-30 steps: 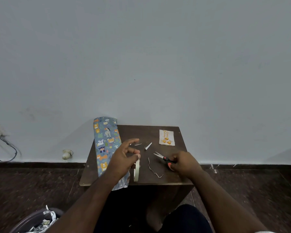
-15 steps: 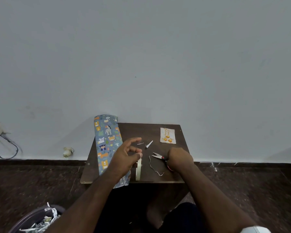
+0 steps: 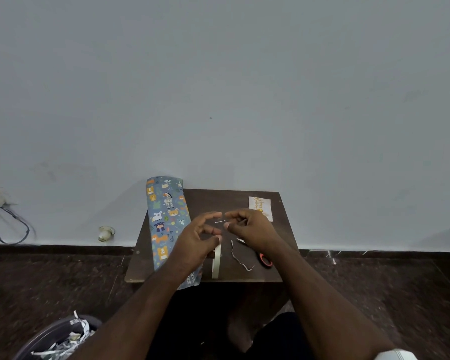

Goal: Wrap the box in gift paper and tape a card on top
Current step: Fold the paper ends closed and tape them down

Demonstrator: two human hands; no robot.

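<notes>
Head view: above a small dark table (image 3: 283, 229), the left hand (image 3: 195, 240) holds a tape roll (image 3: 216, 261) on edge near the front edge, its fingers loosely spread. The right hand (image 3: 250, 227) hovers with fingers curled; whether it pinches anything cannot be told. The wrapped box (image 3: 166, 224) lies along the left edge, the card (image 3: 260, 203) at the far right corner, scissors (image 3: 266, 259) beside the right wrist.

Both forearms reach in from six o'clock and converge at centre. The left hand (image 3: 196, 239) has fingers loosely curved, pointing toward three o'clock. The right hand (image 3: 252, 229) faces it toward nine o'clock, fingers bent, fingertips nearly meeting the left's
</notes>
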